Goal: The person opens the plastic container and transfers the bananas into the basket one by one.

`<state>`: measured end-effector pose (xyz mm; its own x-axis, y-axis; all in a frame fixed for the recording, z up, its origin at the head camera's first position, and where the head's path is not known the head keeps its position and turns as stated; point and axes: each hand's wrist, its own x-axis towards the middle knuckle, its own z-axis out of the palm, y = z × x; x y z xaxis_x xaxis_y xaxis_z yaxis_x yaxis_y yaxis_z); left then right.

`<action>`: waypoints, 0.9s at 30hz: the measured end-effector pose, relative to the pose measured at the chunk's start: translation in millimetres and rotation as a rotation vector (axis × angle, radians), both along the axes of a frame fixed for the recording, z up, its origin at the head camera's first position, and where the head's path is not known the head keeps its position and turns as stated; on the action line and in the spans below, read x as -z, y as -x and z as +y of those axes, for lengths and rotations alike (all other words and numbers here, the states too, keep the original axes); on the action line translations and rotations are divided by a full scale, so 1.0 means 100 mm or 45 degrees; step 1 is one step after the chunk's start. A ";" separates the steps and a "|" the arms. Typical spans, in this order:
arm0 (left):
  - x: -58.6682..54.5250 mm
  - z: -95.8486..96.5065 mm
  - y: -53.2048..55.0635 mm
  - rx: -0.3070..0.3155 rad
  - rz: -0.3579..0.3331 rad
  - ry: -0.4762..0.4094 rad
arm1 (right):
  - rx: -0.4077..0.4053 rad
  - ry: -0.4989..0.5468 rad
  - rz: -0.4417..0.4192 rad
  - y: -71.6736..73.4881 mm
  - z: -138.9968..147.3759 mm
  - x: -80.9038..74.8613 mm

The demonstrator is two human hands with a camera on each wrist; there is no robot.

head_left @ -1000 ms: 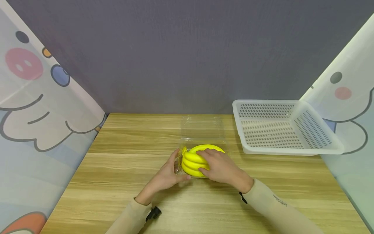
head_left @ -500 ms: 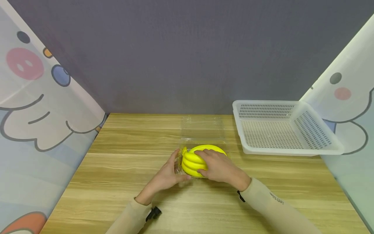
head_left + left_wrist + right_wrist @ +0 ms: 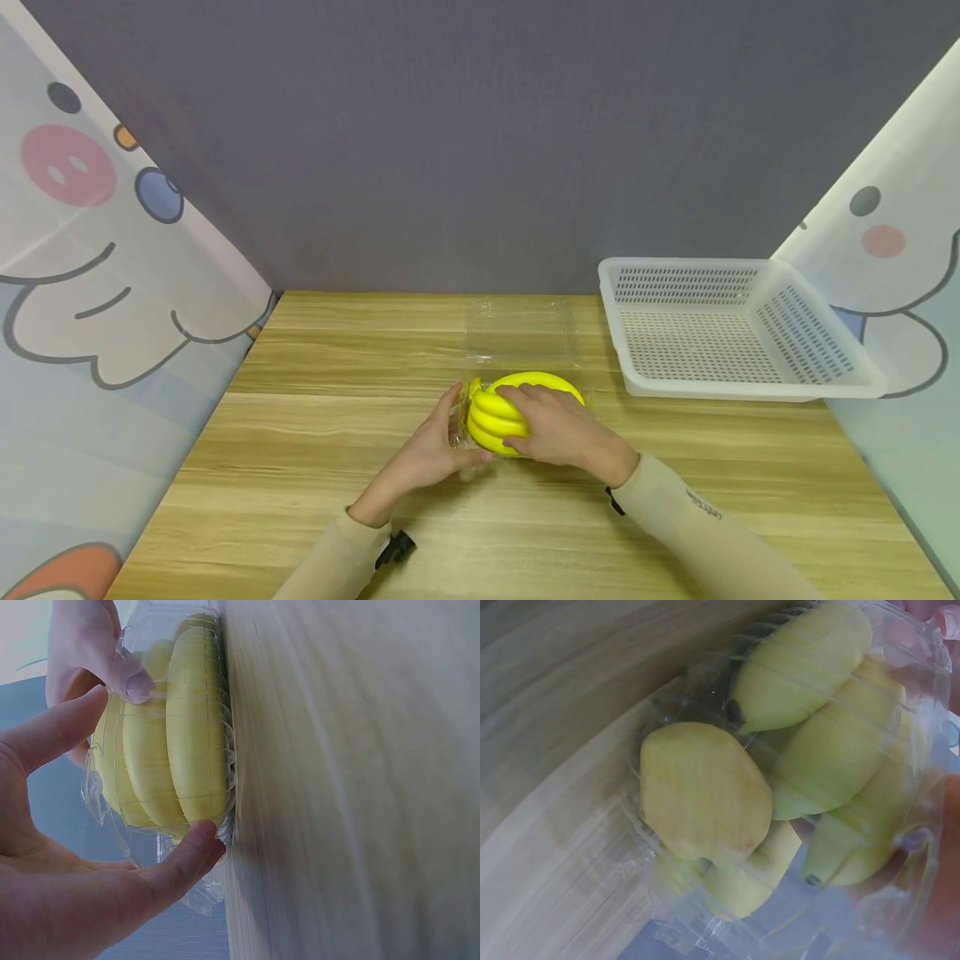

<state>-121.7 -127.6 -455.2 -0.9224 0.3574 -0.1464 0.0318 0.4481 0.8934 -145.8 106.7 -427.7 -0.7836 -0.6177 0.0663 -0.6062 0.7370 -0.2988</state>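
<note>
A bunch of yellow bananas (image 3: 493, 422) sits in an open clear plastic clamshell box (image 3: 459, 423) at the middle of the table. My right hand (image 3: 558, 427) grips the bunch from above, thumb on the near side and fingers over the top. At the box's left end, my left hand (image 3: 429, 450) holds the wall between thumb and fingers. Through the clear side, the left wrist view shows the bananas (image 3: 196, 727) low in the box, with the left fingertips (image 3: 201, 834) at its corner. Rounded banana ends (image 3: 705, 787) show through the plastic in the right wrist view.
The clear lid (image 3: 519, 327) lies folded back behind the box. A white perforated basket (image 3: 750, 388) stands at the back right of the wooden table (image 3: 337, 358). A dark grey wall (image 3: 480, 150) rises behind, with cartoon-printed panels at both sides.
My right hand has shifted slightly to the left across the bunch, and the bananas' right end shows a little farther right. The left hand has stayed at the box's left end.
</note>
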 end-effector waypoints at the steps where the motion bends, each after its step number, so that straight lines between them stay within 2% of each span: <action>1: 0.00 0.00 0.00 -0.002 0.002 0.003 | -0.002 0.000 0.000 0.00 0.00 0.00; 9: -0.01 0.00 0.00 -0.002 -0.005 -0.008 | -0.016 -0.009 0.013 0.02 0.00 0.02; 20: -0.01 0.00 0.00 0.001 0.004 -0.002 | -0.045 -0.037 0.094 0.05 0.01 0.05; 27: -0.01 0.00 0.00 -0.002 0.011 0.028 | -0.047 -0.059 0.207 0.05 0.01 0.08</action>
